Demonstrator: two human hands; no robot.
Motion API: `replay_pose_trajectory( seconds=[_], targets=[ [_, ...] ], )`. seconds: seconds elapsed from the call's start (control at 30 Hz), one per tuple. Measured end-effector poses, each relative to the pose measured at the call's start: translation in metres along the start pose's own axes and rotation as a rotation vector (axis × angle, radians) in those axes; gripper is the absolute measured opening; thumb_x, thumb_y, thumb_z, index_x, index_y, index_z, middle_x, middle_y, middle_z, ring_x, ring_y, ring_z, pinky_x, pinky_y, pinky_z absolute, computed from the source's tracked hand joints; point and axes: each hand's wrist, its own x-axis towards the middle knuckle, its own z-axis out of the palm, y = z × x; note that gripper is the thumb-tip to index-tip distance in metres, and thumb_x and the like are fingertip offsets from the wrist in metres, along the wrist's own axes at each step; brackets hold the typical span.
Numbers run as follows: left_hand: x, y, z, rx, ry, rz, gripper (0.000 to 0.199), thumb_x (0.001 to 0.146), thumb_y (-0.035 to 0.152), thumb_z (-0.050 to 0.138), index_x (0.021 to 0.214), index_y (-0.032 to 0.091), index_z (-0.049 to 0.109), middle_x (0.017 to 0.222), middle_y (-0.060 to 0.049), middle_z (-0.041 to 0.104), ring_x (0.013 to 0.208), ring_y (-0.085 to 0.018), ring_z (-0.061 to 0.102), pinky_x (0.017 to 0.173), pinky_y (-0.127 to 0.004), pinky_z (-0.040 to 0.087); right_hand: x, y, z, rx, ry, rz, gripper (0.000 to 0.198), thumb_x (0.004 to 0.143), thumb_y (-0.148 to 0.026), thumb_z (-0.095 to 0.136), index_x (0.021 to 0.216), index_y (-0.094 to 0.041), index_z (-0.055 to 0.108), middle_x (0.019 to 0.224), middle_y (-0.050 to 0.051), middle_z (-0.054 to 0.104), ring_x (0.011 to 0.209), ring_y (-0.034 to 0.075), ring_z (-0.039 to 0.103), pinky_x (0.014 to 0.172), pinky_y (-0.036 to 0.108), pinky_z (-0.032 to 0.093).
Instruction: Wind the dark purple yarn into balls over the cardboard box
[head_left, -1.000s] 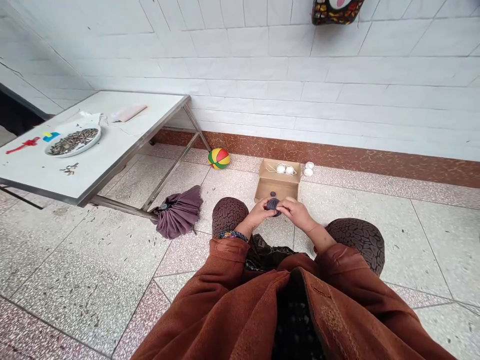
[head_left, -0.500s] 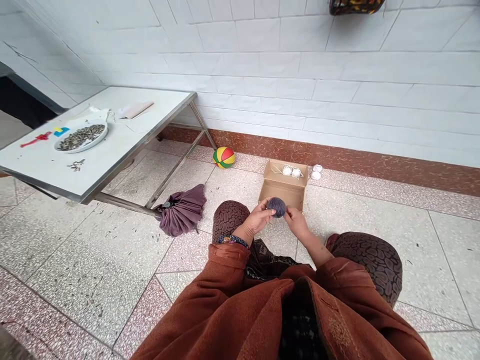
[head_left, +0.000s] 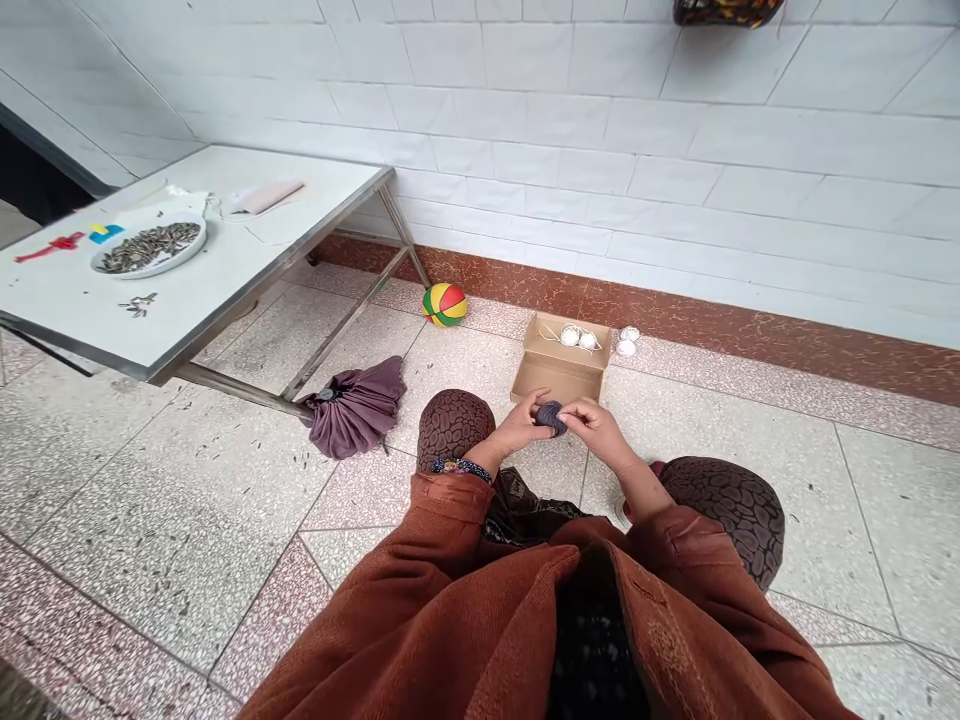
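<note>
Head camera looks down on a dark yarn ball [head_left: 551, 419] held out between two bare hands, over the floor and, in this view, right at the near edge of an open cardboard box [head_left: 551, 381]. Left hand [head_left: 523, 428] curls around the ball's left side, fingers over the far part and thumb along the near part. Right hand [head_left: 598, 432] has its thumb and fingertips drawn together, pinching at the ball's right side; whether a loose strand runs between them is too small to tell. A beaded bracelet [head_left: 463, 468] circles the left wrist, just beyond the cuff of a rust-brown sleeve [head_left: 442, 525].

In the far half of the box sit two white yarn balls [head_left: 570, 336], loose strands trailing beside them. Two more white balls [head_left: 627, 347] rest on the floor just outside the box's far right corner. By the base of the tiled wall [head_left: 525, 120] lies a red, yellow and green ball [head_left: 445, 304]. Left of the person's knees, a purple umbrella [head_left: 358, 408] is bunched on the floor beneath the right edge of a white counter [head_left: 247, 250]. A plate [head_left: 191, 250] of small dark pieces stands toward the counter's left end, and a folded pale pink item [head_left: 266, 197] lies near its far edge.
</note>
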Motion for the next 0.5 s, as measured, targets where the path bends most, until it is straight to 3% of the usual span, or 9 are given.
replay_pose_trajectory(
  seconds=[0.17, 0.27, 0.4, 0.5],
  targets=[
    [-0.008, 0.0, 0.001, -0.111, -0.257, 0.004, 0.096, 0.057, 0.017, 0.089, 0.144, 0.027, 0.051, 0.122, -0.007, 0.059, 0.106, -0.019, 0.057, 0.095, -0.034, 0.044, 0.002, 0.015, 0.004, -0.088, 0.138, 0.021, 0.028, 0.092, -0.047, 0.06, 0.082, -0.023, 0.072, 0.082, 0.005, 0.067, 0.078, 0.021, 0.061, 0.079, 0.034, 0.049],
    [-0.011, 0.002, 0.001, -0.286, -0.309, 0.03, 0.09, 0.06, 0.019, 0.089, 0.142, 0.028, 0.055, 0.123, -0.007, 0.062, 0.114, -0.022, 0.057, 0.1, -0.036, 0.041, 0.0, 0.032, 0.012, -0.125, 0.21, 0.124, 0.031, 0.092, -0.048, 0.056, 0.082, -0.021, 0.069, 0.082, 0.006, 0.068, 0.08, 0.022, 0.062, 0.079, 0.035, 0.05],
    [-0.01, 0.002, -0.001, -0.455, -0.17, 0.03, 0.077, 0.064, 0.018, 0.087, 0.136, 0.028, 0.061, 0.127, -0.008, 0.061, 0.118, -0.023, 0.057, 0.105, -0.038, 0.04, -0.009, 0.048, 0.026, -0.22, 0.101, 0.203, 0.025, 0.093, -0.039, 0.053, 0.084, -0.021, 0.067, 0.086, 0.008, 0.07, 0.084, 0.023, 0.064, 0.079, 0.035, 0.05],
    [-0.005, -0.001, -0.003, -0.501, 0.026, 0.034, 0.074, 0.063, 0.017, 0.086, 0.132, 0.026, 0.06, 0.125, -0.007, 0.062, 0.113, -0.021, 0.059, 0.104, -0.038, 0.043, -0.017, 0.045, 0.033, -0.284, -0.106, 0.119, 0.022, 0.095, -0.035, 0.052, 0.086, -0.022, 0.068, 0.087, 0.006, 0.071, 0.085, 0.022, 0.065, 0.081, 0.034, 0.05]
  ],
)
